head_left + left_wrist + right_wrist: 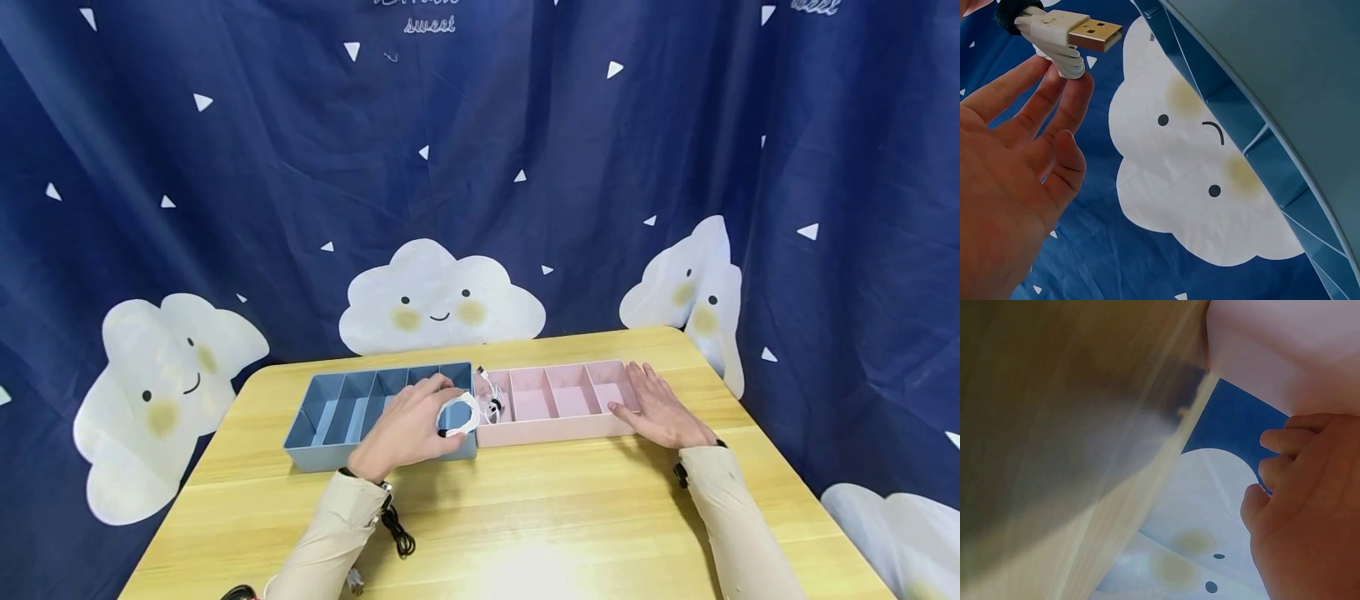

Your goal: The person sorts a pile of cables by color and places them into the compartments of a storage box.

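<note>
Front edge: A dark cable with a touch of red (240, 592), cropped by the frame, lies left of a person's pale left sleeve (322, 537); a greyish connector (355, 581) peeks out on the sleeve's other side.
Black cable: A bundled black cable (399, 533) rests on the wooden surface (540, 492), just beside the left cuff.
Left hand: The person's left hand (405, 423) pinches a coiled white cable (474, 412), fingers and thumb closed onto the loop; the wrist view shows its USB plug (1094, 32) and a dark tie (1013, 15).
White coil: It is held up before the right end of the blue box, near the seam with the pink one.
Right hand: Spread, its fingers fairly straight, the right hand (666, 410) rests at the pink box's right end, thumb at the front rim.
Boxes: The divided blue box (326, 457) and pink box (555, 430) stand end to end; a second white cable (497, 392) with a black tie sits in the pink box's leftmost compartment.
Backdrop: A navy curtain (480, 108) carries smiling clouds and white triangles.
</note>
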`<move>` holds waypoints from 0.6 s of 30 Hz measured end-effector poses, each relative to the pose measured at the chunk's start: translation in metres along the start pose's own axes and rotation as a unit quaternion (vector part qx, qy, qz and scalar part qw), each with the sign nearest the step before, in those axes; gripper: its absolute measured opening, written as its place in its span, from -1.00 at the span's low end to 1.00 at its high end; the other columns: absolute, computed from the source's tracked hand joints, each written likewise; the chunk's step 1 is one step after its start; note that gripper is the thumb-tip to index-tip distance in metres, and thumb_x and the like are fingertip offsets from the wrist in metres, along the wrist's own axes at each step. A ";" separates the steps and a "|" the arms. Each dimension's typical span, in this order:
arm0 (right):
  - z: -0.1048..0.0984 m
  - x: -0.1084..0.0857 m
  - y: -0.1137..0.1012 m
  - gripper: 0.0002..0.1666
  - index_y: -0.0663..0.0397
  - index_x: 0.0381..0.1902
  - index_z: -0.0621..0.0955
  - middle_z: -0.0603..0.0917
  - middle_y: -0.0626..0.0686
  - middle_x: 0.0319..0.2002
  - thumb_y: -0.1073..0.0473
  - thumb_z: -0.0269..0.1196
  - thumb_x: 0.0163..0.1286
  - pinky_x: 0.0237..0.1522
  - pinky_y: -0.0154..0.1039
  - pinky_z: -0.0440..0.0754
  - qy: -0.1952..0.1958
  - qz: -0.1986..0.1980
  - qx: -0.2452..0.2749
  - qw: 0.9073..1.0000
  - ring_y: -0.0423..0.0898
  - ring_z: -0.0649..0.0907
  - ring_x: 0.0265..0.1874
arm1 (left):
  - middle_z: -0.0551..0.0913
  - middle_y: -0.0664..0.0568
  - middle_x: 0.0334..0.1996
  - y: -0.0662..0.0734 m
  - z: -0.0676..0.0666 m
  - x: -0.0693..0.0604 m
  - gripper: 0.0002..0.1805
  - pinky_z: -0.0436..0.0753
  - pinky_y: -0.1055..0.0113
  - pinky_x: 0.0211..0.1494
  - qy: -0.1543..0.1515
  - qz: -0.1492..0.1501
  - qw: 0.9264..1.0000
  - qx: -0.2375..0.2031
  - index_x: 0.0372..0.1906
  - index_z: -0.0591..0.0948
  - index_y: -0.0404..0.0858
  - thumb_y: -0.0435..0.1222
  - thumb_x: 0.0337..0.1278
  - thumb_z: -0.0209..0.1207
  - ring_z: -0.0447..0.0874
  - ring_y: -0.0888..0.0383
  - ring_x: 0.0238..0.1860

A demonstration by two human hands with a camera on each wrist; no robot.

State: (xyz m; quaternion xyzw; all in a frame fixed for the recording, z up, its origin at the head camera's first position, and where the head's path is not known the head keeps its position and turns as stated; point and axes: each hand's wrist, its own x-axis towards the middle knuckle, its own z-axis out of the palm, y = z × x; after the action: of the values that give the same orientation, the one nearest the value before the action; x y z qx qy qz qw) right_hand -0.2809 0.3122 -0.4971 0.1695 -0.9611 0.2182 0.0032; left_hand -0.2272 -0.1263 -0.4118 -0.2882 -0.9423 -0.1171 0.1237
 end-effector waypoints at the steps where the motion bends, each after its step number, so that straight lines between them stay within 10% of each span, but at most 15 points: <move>1: 0.000 0.000 0.000 0.09 0.43 0.62 -0.03 -0.06 0.46 0.63 -0.28 0.02 0.55 0.59 0.39 -0.13 -0.001 0.001 0.000 1.000 0.44 -0.11 0.63 | 0.64 0.07 0.04 0.001 0.000 0.001 -0.34 0.60 0.21 -0.09 0.000 0.001 1.000 0.001 0.20 0.71 -0.15 0.08 -0.04 0.36 0.62 0.09 -0.12; 18: 0.002 -0.001 0.001 0.08 0.46 0.61 -0.02 -0.04 0.47 0.62 -0.27 0.03 0.54 0.58 0.39 -0.12 0.007 -0.004 -0.002 1.000 0.46 -0.07 0.62 | 0.63 0.07 0.06 0.007 0.005 0.017 -0.34 0.52 0.31 -0.19 0.003 0.032 0.999 0.025 0.25 0.68 -0.13 0.07 0.02 0.35 0.58 0.14 -0.18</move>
State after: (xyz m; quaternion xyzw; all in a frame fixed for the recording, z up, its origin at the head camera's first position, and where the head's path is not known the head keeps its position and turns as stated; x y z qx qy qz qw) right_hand -0.2799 0.3128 -0.4995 0.1713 -0.9607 0.2180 0.0114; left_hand -0.2374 -0.1105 -0.4102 -0.3146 -0.9349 -0.0904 0.1370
